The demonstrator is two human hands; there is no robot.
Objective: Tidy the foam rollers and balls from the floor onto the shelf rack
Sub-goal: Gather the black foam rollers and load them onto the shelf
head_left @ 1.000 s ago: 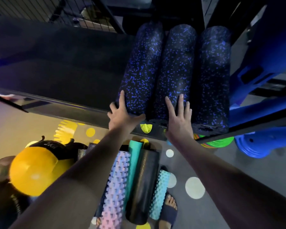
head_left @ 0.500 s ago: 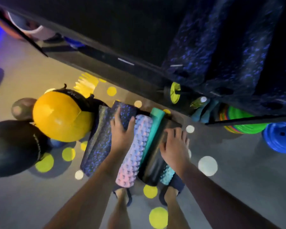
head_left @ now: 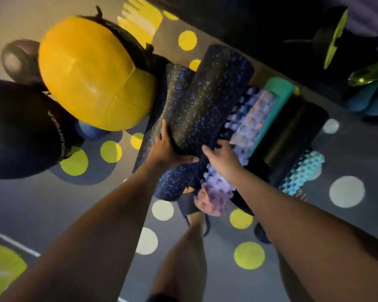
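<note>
A black foam roller with blue speckles (head_left: 214,99) is tilted up off the pile, its near end clasped between my left hand (head_left: 168,147) and my right hand (head_left: 223,158). A second speckled roller (head_left: 170,188) lies under it on the floor. To the right lie a pastel knobbly roller (head_left: 251,120), a teal roller (head_left: 278,92), a smooth black roller (head_left: 292,136) and a turquoise knobbly roller (head_left: 303,171). A big yellow ball (head_left: 94,73) and a black ball (head_left: 20,127) sit to the left. The dark shelf rack (head_left: 249,22) runs along the top right.
A small dark ball (head_left: 15,59) lies behind the yellow one, and a small blue ball (head_left: 90,131) sits beneath it. My sandalled feet (head_left: 194,214) stand close to the rollers. Green and blue gear (head_left: 367,94) sits under the rack. The grey floor (head_left: 74,210) carries coloured dots.
The view dropped from the shelf, where three speckled rollers lay, to the floor pile. Both hands came down and took hold of a speckled roller, raising its near end.
</note>
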